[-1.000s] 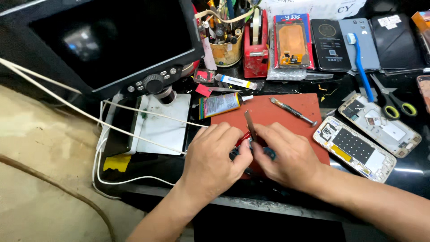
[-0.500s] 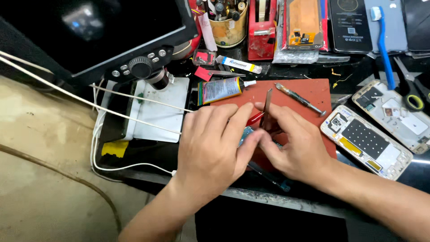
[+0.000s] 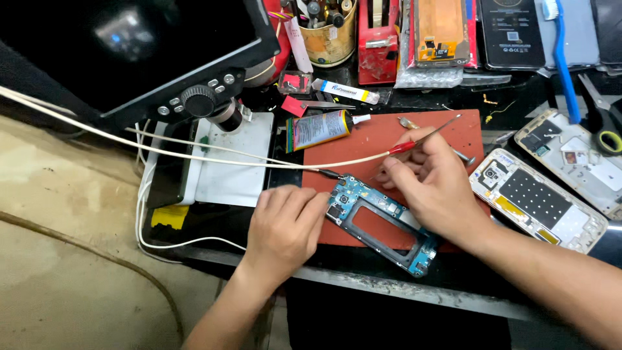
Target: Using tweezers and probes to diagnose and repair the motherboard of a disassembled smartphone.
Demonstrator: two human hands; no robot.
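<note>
1. My left hand [image 3: 285,227] rests on the tabletop [image 3: 453,295], its fingers curled, their tips pressing the near left corner of one blue phone frame [image 3: 379,223].
2. That frame lies tilted on a red mat [image 3: 376,139], its top end toward the left and its far end reaching the mat's front edge.
3. My right hand [image 3: 434,185] sits just beyond the frame, fingers pinched tight on one red-handled probe [image 3: 421,141] whose thin metal tip points up and to the right.
4. Two more opened phone bodies lie to the right: a white one [image 3: 538,201] beside my right wrist, and another [image 3: 570,152] farther back.
5. One glue tube [image 3: 321,128] with a colourful label lies at the mat's back left corner; a smaller white tube [image 3: 343,91] lies behind it.
6. A round tin [image 3: 330,39] of tools stands at the back, with a red stand [image 3: 379,45] to its right.
7. One blue toothbrush [image 3: 562,58] lies at the back right.
8. A dark monitor [image 3: 129,52] fills the upper left, above a white pad [image 3: 230,162] crossed by pale cables [image 3: 194,152].
</note>
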